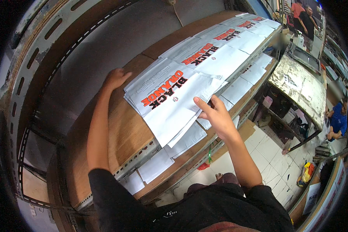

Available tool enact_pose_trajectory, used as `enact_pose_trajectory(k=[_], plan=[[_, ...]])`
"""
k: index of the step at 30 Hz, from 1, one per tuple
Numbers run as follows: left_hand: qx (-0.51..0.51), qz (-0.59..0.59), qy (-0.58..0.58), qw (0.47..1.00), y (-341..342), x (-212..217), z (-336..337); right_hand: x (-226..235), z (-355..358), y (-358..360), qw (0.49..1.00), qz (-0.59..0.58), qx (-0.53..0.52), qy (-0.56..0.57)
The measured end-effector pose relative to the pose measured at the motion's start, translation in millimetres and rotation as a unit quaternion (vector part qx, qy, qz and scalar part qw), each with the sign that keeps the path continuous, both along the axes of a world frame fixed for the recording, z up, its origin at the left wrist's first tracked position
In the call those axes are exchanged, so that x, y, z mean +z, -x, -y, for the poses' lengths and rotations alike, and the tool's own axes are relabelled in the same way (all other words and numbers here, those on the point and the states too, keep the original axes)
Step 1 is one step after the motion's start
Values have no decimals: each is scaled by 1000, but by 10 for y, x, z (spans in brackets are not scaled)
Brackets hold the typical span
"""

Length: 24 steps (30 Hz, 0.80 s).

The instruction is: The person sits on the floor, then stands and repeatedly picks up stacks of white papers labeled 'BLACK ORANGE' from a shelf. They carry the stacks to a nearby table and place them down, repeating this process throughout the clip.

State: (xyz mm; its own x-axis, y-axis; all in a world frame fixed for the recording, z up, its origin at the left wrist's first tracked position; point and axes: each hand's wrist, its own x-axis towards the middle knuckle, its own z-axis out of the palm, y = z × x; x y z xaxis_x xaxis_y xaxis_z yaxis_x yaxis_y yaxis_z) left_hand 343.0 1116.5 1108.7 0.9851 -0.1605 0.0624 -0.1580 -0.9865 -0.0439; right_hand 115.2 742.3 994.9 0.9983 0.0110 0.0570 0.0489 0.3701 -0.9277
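A stack of flat white plastic bags (pixel 176 121), printed in black and orange, lies on the brown wooden shelf board (pixel 124 133) in front of me. The near edges of the bags fan slightly apart and overhang the board's metal edge. My right hand (pixel 219 119) is at that near edge, thumb and fingers apart, with a fingertip over the top bag. Beyond the far left corner of the stack, my left hand (pixel 117 79) hovers by the board with its fingers partly extended; nothing shows in it.
More printed bags (pixel 236 60) overlap in a row along the board. Lower shelves hold further white sheets (pixel 155 167). A perforated metal upright (pixel 21 83) stands at left. To the right are a worn, stained table (pixel 297 87), a yellow and red bundle (pixel 307 174) on the floor, and other people.
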Motion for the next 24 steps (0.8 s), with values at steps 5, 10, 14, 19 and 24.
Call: enact_pose_trajectory(k=[5,10,14,19,24], plan=[[-12,-136,38,990,-859,-386,373,-126,44,207,998,30,-40,24],[-7,-320,130,939,-1158,-476,370,-375,-194,311,993,-28,-115,7],[-30,-315,167,934,-1093,-440,320,-282,-326,305,981,-47,-110,-150],[-44,-247,194,948,-570,-273,435,-220,-478,252,969,-67,-127,-199],[-90,-299,304,900,-612,-284,170,-147,-516,160,961,-66,-151,-223]])
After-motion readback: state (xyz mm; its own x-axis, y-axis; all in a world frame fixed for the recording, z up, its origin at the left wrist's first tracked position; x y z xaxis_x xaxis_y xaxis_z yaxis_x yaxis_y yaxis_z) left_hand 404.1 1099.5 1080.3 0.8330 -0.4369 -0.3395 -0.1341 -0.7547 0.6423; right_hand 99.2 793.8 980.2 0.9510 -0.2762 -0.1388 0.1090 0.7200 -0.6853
